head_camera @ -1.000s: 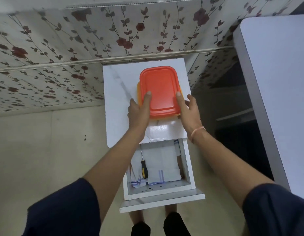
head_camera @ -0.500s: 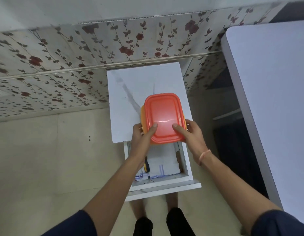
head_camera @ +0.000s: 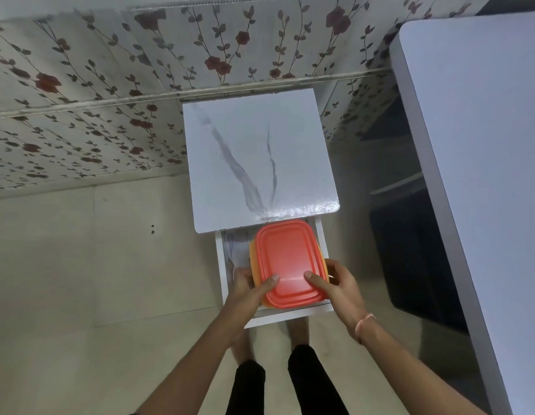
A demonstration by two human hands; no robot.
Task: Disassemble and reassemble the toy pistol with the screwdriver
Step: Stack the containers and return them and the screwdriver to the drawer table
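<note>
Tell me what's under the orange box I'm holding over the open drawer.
Under the orange box, the drawer shows only a strip of white cloth at its left. The box covers everything else, so the remaining contents cannot be seen.

1. A small white cabinet (head_camera: pixel 260 163) stands on the floor (head_camera: pixel 80 265) against the flowered wall; its marbled top has grey veins and nothing lying on it.
2. Its drawer (head_camera: pixel 278 317) is pulled out toward me, below the front edge of the top.
3. In the drawer lies a white cloth (head_camera: pixel 234 250), showing at the back left corner.
4. Over the drawer sits the orange box with the red lid (head_camera: pixel 287 262), filling most of the opening; I cannot tell whether it rests on the cloth.
5. A large pale table (head_camera: pixel 481 175) stands to my right, with its visible surface bare.
</note>
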